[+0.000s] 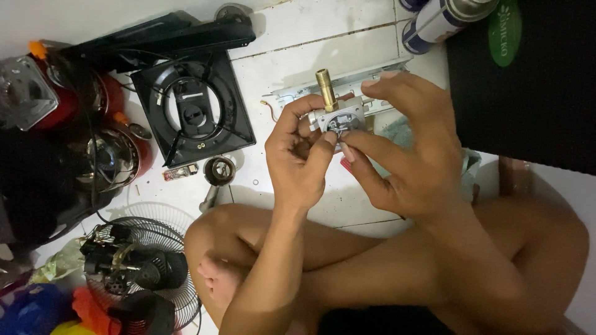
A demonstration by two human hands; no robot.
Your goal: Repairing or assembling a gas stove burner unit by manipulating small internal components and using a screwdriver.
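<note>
So I'm sitting cross-legged on the floor [372, 43] w/ a small metal valve part [340, 118] held up over my knees. It has a brass tube [325, 88] sticking up at 12 o'clock. My left hand [299, 162] pinches the part from the 8 o'clock side, thumb & first finger shut on its edge. My right hand [406, 146] wraps it from 3 o'clock; its fingers [397, 84] curl over the top and the thumb pokes at a tiny bit in the round front. I can't tell what that tiny bit is, it's too small.

What could go wrong, I think:
- The tiny bit could pop out. If it drops it may roll away on the white tiles & get lost near the washer [255, 182].
- My pinch is only on the edge, so the part could twist or slip if I push too hard w/ the thumb.
- The part is up in the air, not resting on anything, so a slip means it hits the floor or my leg.
- Stuff is all around: the black stove body [192, 111] at 10 o'clock, the little round burner cup [219, 170] near my knee, the fan cage [146, 267] at 8 o'clock, spray cans [434, 22] at 1 o'clock. A dropped piece could hide under any of it.
</note>
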